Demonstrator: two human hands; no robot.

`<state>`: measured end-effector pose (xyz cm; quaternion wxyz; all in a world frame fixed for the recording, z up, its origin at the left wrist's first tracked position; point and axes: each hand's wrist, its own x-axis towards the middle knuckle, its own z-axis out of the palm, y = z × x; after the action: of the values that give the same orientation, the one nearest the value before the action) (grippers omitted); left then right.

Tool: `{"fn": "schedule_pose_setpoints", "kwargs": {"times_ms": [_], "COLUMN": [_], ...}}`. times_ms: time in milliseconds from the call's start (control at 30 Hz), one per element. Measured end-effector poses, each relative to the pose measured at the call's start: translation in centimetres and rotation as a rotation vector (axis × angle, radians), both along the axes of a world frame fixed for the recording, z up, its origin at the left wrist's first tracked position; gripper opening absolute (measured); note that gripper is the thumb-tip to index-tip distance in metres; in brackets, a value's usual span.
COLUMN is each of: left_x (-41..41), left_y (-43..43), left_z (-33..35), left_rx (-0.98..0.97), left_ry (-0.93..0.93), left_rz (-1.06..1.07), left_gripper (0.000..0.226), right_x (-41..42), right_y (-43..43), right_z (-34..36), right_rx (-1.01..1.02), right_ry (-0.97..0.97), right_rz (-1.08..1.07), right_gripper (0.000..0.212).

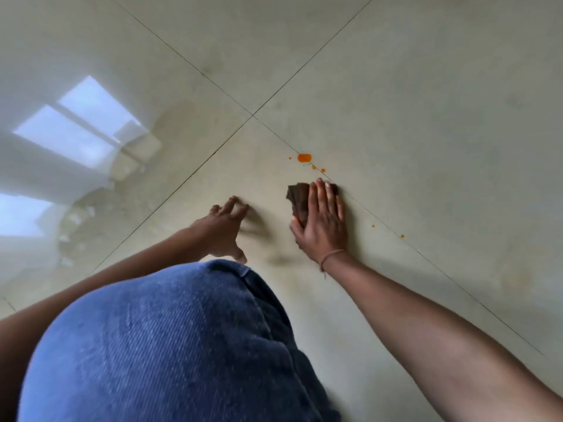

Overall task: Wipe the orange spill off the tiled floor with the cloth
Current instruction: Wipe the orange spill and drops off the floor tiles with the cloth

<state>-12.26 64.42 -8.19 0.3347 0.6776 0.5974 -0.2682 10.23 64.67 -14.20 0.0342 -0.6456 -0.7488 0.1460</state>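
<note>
A knee in blue denim (170, 345) is filling the bottom of the view, nearest the camera, as the person is kneeling on a glossy pale tiled floor (426, 117). Beyond it both bare forearms are reaching forward. The left hand (224, 231) is bracing on the tile with fingers spread wide, its grip holding nothing. The right hand (323, 222), a thin cord bracelet (332, 257) at the wrist, is lying flat with fingers together, pressing a dark brown folded cloth (297, 196) against the floor; the cloth is showing past the fingertips and to their left. Just ahead of that hand, near a grout line, the main orange spill (304, 157) is sitting unwiped, with small droplets (323, 170) trailing back toward the cloth. Two more specks (402, 236) are lying to the right. The right hand is clearly nearer, so a short forward push looks needed.
</note>
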Motion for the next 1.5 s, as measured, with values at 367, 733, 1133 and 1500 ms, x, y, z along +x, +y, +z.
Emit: {"fn": "schedule_pose_setpoints", "kwargs": {"times_ms": [367,733,1133,1500], "left_x": [3.0,4.7,11.5,8.0], "left_y": [4.7,5.9,2.9,5.5], "left_z": [-0.7,-1.1,-1.5,-2.0], "left_rx": [0.177,0.133,0.163,0.253], "left_ry": [-0.026,0.033,0.028,-0.053], "left_rz": [-0.217,-0.267,-0.37,-0.169], "left_gripper": [0.138,0.15,0.154,0.155], "right_x": [-0.2,2.7,9.3,7.8], "right_y": [0.0,0.4,-2.1,-0.8], "right_z": [-0.8,-0.4,-0.3,-0.3], "right_rx": [0.039,0.054,0.056,0.03], "right_ry": [-0.041,-0.038,-0.042,-0.03], "right_rz": [-0.092,-0.365,-0.688,-0.575], "right_gripper": [0.078,0.079,0.079,0.08]}}
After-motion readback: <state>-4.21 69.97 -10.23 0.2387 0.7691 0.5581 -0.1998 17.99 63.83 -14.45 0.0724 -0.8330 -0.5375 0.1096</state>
